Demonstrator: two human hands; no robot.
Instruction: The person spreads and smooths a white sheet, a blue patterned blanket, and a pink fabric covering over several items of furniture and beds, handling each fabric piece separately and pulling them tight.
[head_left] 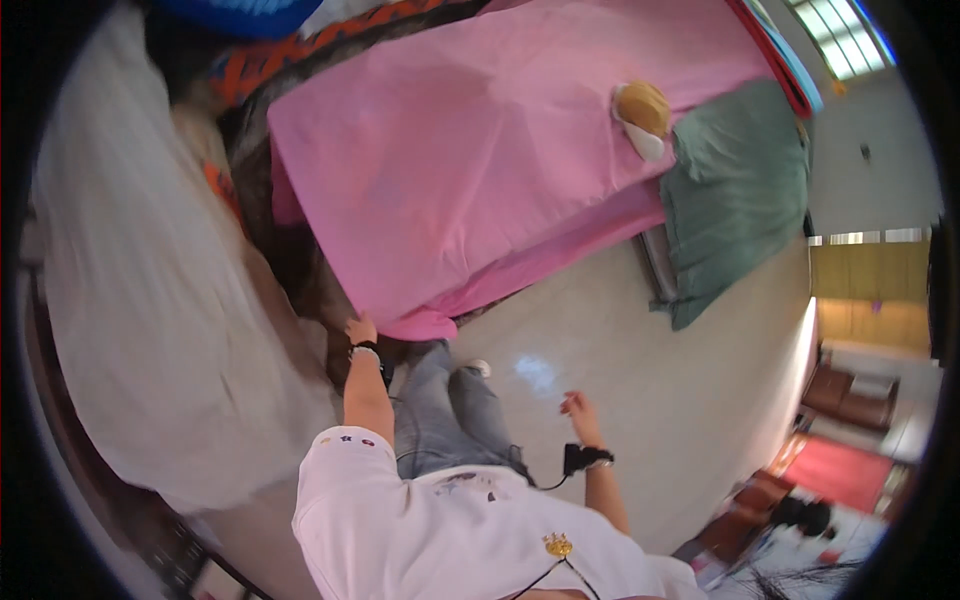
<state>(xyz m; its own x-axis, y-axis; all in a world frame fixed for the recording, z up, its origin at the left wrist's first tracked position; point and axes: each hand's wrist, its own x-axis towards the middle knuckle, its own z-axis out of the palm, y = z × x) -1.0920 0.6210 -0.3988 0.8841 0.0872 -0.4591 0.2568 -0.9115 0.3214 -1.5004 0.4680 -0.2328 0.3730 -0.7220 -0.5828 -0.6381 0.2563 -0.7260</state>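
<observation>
Currently pinching the near corner of a pink sheet (450,170) with the left hand (361,327), while holding the right hand (579,412) out over the pale floor (570,320).
Drawing the left fingers together at the sheet's edge, though cannot make out each finger at this size; curling the right fingers loosely, slightly parted, well apart from the sheet. Wearing a black band (582,459) on the right wrist. Can see the sheet spread wide across the upper middle, with loose folds along its near side, a brown and white soft item (645,107) lying on top, a green cloth (740,180) just beside that, and pale cloth (150,300) draped at the left.
</observation>
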